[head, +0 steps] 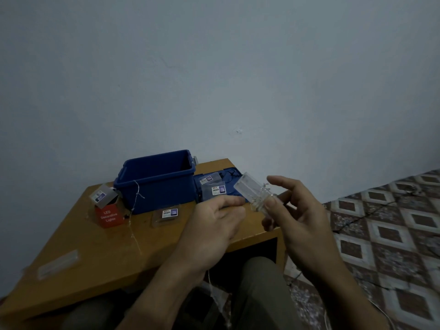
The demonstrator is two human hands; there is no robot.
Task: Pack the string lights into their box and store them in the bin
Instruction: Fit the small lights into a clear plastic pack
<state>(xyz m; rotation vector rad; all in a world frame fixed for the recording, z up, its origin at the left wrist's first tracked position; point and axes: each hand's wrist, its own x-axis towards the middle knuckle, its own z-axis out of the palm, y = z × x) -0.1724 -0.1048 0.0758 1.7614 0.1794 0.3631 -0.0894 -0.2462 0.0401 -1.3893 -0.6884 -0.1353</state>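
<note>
My right hand (295, 217) holds a clear plastic battery case (256, 194) with thin light wire wound around its lower end; thumb and fingers pinch it. My left hand (214, 222) is just left of the case, fingers curled and pinching the thin wire near it. A red box (109, 216) marked "LED Decorative Lights" stands open on the table's left part. The blue bin (157, 179) stands open behind it, with a strand of wire (135, 198) draped over its front wall and trailing across the table.
The wooden table (95, 253) also carries the blue lid (214, 186) right of the bin with clear labelled packets on it, another packet (166, 215) in front of the bin, and a clear case (58, 264) near the left front. Patterned floor lies to the right.
</note>
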